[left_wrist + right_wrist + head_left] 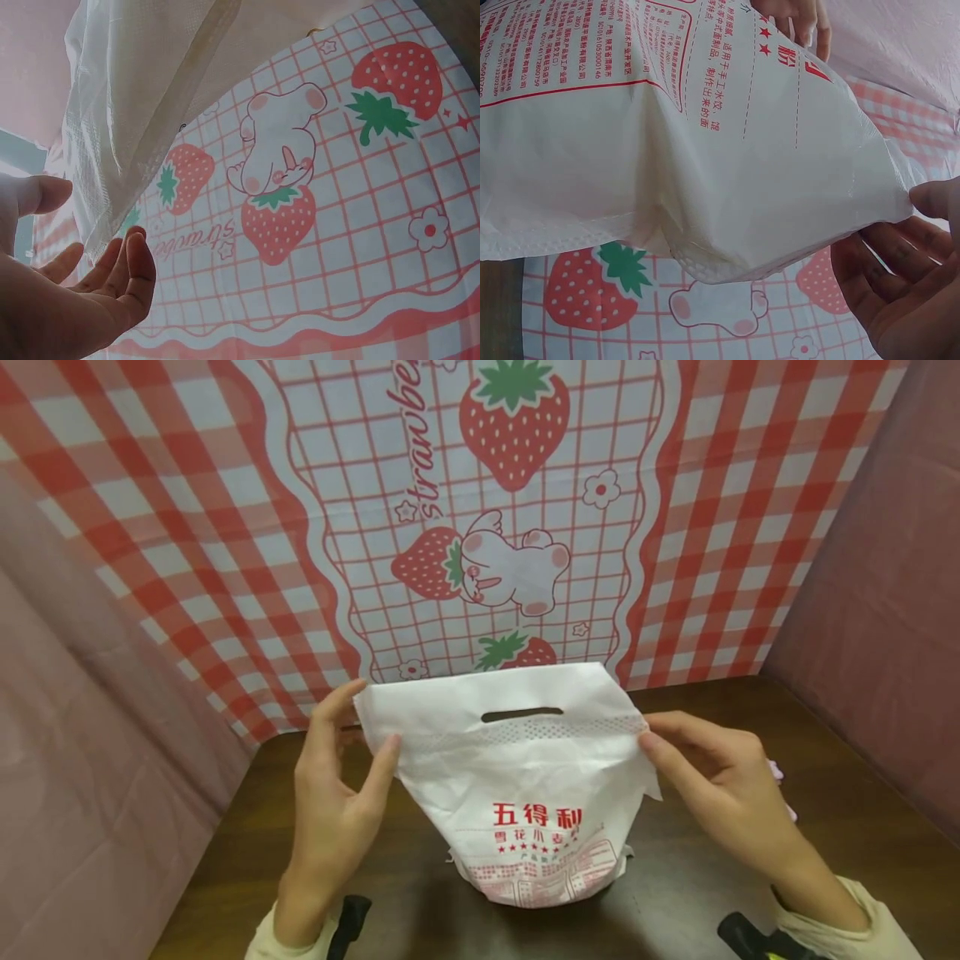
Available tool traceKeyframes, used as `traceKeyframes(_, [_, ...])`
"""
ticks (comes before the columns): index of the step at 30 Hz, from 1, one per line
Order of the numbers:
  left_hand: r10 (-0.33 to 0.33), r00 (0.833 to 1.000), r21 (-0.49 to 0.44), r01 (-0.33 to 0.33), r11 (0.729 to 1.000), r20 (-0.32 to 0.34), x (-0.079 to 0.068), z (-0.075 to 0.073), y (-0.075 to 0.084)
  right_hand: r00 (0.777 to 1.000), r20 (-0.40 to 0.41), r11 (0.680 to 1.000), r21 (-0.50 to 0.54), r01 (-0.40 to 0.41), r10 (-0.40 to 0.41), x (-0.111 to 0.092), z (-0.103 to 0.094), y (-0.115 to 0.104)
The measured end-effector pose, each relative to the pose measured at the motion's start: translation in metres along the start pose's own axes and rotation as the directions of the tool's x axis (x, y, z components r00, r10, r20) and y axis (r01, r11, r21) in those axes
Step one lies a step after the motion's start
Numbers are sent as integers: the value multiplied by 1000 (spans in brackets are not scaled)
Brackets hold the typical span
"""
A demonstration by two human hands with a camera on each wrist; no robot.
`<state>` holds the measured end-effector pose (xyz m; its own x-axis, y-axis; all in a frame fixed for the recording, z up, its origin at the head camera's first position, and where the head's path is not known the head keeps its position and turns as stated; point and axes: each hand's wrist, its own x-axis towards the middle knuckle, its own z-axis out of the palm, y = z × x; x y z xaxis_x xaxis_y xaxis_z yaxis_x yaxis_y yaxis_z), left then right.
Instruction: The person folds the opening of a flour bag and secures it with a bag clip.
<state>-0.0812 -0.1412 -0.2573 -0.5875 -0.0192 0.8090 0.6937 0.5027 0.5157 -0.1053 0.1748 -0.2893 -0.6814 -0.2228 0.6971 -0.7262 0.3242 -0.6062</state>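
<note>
A white flour bag (525, 777) with red printing and a slot handle near its top stands upright on the brown table. My left hand (337, 793) is at its upper left corner, thumb in front and fingers behind. In the left wrist view the left hand (90, 292) has its thumb and fingers spread apart, with the bag's corner (105, 202) between them. On the other side, my right hand (720, 785) pinches the bag's right edge between thumb and index finger. The right wrist view shows the right hand (907, 277) at the edge of the printed bag (780, 180).
Behind the bag hangs a red-and-white checked cloth (735, 527) printed with strawberries. Pink curtains (97, 693) flank the brown table (697, 877). A small pale purple thing (776, 770) shows partly behind my right hand.
</note>
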Motion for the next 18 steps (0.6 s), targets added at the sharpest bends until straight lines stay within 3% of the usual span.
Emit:
traceKeyframes(8, [53,999,80,-53,995,-1,1,0,4,1000,1,1000,-11,11,-11,0,-1,0])
traceKeyframes(18, [104,995,90,-104,991,14,1,1,5,1000,-4,999,-43,27,-28,0,-2,0])
